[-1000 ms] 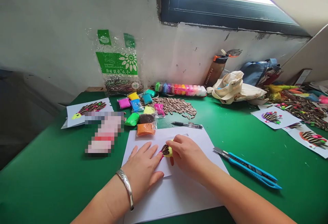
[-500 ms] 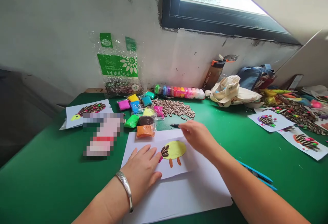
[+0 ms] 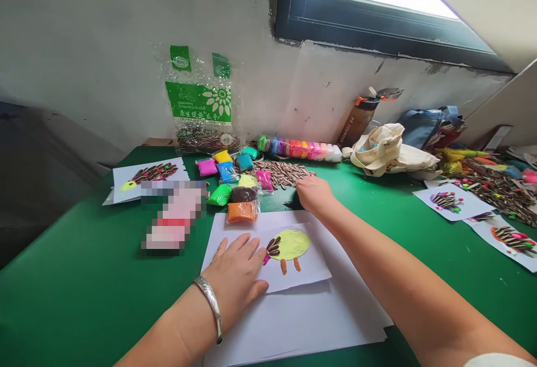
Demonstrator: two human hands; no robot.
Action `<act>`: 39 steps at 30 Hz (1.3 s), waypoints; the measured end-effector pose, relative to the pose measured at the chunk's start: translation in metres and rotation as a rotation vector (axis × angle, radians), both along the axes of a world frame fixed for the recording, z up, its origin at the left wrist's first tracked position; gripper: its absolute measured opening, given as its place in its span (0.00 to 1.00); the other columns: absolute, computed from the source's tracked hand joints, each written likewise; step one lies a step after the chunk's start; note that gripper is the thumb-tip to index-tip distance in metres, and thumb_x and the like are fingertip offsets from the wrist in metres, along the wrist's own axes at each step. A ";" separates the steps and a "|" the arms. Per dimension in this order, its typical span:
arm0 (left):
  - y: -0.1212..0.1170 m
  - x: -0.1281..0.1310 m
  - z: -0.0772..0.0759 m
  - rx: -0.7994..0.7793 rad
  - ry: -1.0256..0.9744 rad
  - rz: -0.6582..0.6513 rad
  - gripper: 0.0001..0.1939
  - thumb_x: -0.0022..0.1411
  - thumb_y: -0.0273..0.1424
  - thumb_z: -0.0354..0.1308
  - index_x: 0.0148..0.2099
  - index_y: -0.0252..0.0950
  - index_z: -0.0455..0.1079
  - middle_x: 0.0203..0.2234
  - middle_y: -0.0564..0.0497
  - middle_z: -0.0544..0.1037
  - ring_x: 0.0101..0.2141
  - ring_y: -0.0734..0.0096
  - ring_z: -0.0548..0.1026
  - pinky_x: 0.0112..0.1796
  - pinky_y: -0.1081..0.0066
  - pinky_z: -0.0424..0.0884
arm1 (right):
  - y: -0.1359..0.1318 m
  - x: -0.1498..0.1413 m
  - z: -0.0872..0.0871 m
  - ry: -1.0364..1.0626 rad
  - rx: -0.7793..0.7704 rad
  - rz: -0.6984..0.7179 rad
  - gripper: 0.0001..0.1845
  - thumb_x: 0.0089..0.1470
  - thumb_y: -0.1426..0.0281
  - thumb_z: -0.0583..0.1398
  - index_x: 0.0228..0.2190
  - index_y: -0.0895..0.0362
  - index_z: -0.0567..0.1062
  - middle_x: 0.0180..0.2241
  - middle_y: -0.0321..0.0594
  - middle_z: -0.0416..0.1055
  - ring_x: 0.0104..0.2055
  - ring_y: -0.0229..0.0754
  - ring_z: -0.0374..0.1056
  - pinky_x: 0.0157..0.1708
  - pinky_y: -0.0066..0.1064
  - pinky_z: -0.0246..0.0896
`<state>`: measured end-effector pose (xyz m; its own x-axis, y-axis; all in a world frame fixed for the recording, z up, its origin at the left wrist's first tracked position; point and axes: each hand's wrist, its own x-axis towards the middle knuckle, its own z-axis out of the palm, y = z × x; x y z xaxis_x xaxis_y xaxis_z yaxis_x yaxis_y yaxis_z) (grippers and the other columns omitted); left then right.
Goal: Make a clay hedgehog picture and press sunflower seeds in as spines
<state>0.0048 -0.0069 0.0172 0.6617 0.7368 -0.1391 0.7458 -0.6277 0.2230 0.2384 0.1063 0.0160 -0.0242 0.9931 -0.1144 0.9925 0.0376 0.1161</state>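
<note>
My left hand [image 3: 237, 269], with a silver bangle [image 3: 210, 302] on its wrist, lies flat with fingers spread on the left part of a small white sheet [image 3: 310, 277]. On this sheet is a flat yellow-green clay oval [image 3: 292, 245] with two brown legs below. Several sunflower seeds [image 3: 274, 246] fan out at its left end, beside a bit of magenta clay [image 3: 266, 259] partly hidden by my fingers. My right hand [image 3: 312, 192] is at the right edge of the sunflower seed pile [image 3: 281, 174], its fingers curled; anything between the fingertips is hidden.
Clay packets [image 3: 242, 212] lie beyond the paper stack [image 3: 293, 328]. A seed bag [image 3: 201, 104] leans on the wall. A clay pack [image 3: 302, 150], bottle [image 3: 358, 121] and cloth bag [image 3: 384, 151] stand behind. Seed-decorated pictures lie left [image 3: 149, 178] and right [image 3: 447, 202].
My right hand has moved away from me, from above the sheet's far edge to the seed pile. My left hand stays on the sheet. The view has shifted slightly.
</note>
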 end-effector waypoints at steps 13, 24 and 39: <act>-0.001 0.003 -0.002 0.042 -0.035 -0.024 0.20 0.62 0.31 0.57 0.56 0.37 0.66 0.52 0.43 0.72 0.54 0.52 0.66 0.53 0.49 0.64 | -0.114 -0.019 -0.002 0.845 0.090 0.088 0.10 0.64 0.69 0.47 0.33 0.54 0.65 0.28 0.34 0.70 0.29 0.36 0.64 0.30 0.26 0.57; -0.003 0.007 -0.009 0.081 -0.048 -0.035 0.21 0.62 0.30 0.55 0.58 0.38 0.64 0.54 0.44 0.71 0.56 0.50 0.64 0.55 0.44 0.61 | -0.117 -0.037 -0.017 0.853 0.053 0.094 0.09 0.58 0.76 0.50 0.27 0.54 0.64 0.23 0.32 0.70 0.27 0.36 0.62 0.28 0.26 0.51; -0.005 0.009 -0.005 0.040 -0.023 -0.014 0.22 0.62 0.30 0.53 0.59 0.41 0.63 0.56 0.44 0.70 0.58 0.50 0.62 0.55 0.41 0.59 | -0.119 -0.033 -0.021 0.619 0.135 0.158 0.08 0.53 0.79 0.55 0.26 0.56 0.67 0.29 0.36 0.67 0.32 0.38 0.61 0.31 0.27 0.51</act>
